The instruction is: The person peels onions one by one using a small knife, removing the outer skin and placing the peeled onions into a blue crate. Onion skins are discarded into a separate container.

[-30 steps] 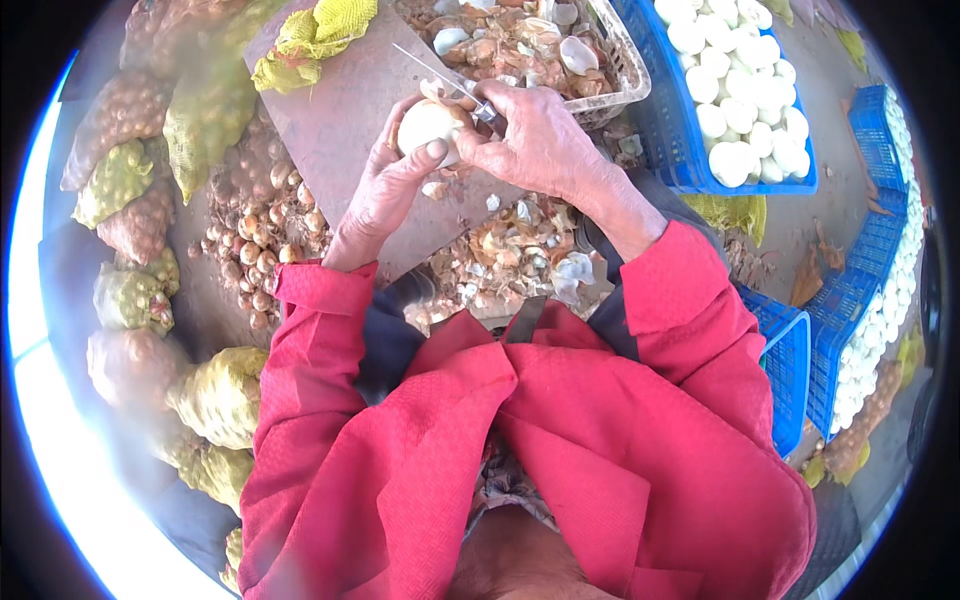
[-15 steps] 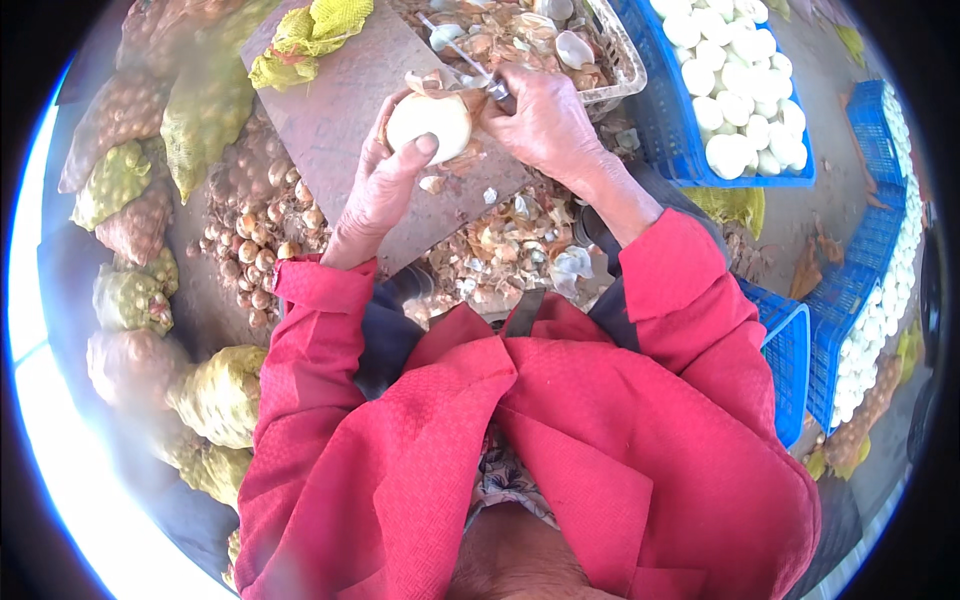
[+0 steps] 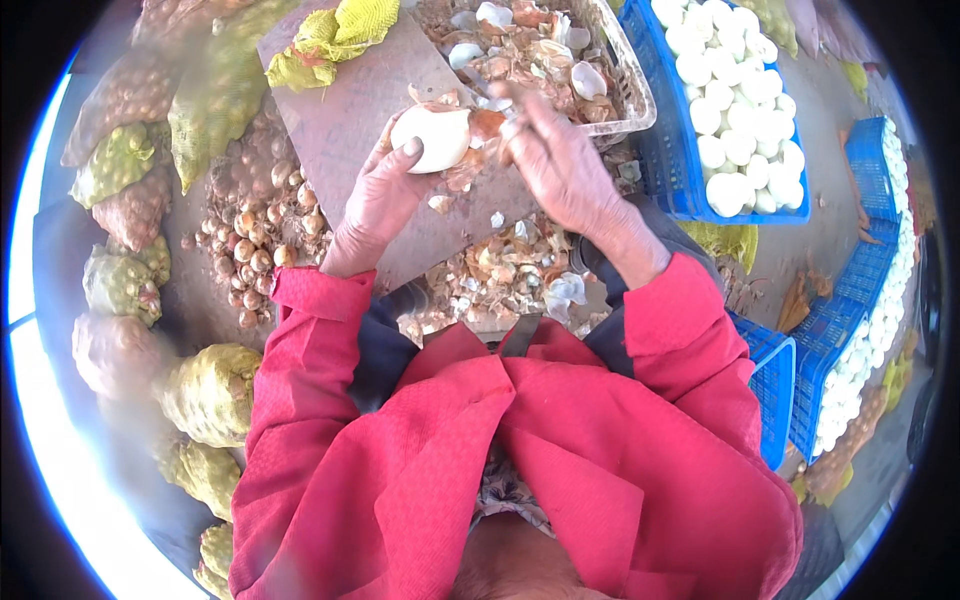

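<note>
My left hand (image 3: 385, 200) is closed around a large onion (image 3: 436, 138), its thumb pressed on the bare white side. Loose brown skin (image 3: 487, 125) hangs from the onion's right side, towards my right hand. My right hand (image 3: 568, 168) is beside it, palm down, with fingers blurred by motion. A pale streak at its fingertips looks like the knife blade; the handle is hidden under the hand. Below both hands is a flat board (image 3: 345, 130), with scraps of peel (image 3: 440, 203) on it.
A pale crate (image 3: 638, 105) of peelings stands ahead. At right are blue crates (image 3: 675, 190) of peeled white onions (image 3: 735, 145). Unpeeled onions (image 3: 250, 250) are heaped at left beside full mesh sacks (image 3: 215, 395). A yellow net bag (image 3: 325, 45) lies on the board; peelings (image 3: 490, 275) lie between my legs.
My right hand has moved slightly right and down from the onion, and the knife, plain before, is now mostly hidden. The onion has tilted in my left hand. The whole view has shifted a little.
</note>
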Tool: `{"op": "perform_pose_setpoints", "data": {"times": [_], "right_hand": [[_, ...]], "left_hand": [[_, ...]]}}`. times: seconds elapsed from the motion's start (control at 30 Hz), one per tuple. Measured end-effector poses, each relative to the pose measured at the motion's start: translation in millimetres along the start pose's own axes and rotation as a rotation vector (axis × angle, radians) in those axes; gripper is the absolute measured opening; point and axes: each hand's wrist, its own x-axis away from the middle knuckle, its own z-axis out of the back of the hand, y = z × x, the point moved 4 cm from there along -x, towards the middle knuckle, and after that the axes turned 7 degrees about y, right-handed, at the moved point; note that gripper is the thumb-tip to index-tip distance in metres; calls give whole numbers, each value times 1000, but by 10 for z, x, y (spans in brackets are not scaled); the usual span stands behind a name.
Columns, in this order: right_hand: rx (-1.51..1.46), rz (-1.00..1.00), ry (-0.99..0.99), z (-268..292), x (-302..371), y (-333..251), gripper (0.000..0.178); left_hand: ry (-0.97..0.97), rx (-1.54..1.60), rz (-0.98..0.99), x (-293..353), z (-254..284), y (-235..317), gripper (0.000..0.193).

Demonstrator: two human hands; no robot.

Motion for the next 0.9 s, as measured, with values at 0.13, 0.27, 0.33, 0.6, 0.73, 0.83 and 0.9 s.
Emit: {"op": "perform_pose_setpoints", "data": {"times": [0.13,0.27,0.33,0.6,0.73,0.83,0.9], "right_hand": [[73,82,-62,-148,128,-20,48],[165,7,-122,-221,100,34,54],[205,-30,-160,-223,70,35,51],[161,-4,-7,-224,38,84,39],[187,-20,32,-214,23,140,35],[228,-309,-46,-118,-7,257,33],[201,-167,-31,-124,12,398,36]], "left_hand": [[35,-92,2,-68,32,-62,50],[27,-256,-12,-37,-65,-58,51],[29,-285,-30,-37,-86,-51,51],[78,-310,-48,-69,-67,-101,53],[78,-368,-110,-81,-78,-76,57],[47,-330,-125,-41,-133,4,59],[4,-252,-221,-25,-195,148,60]]}}
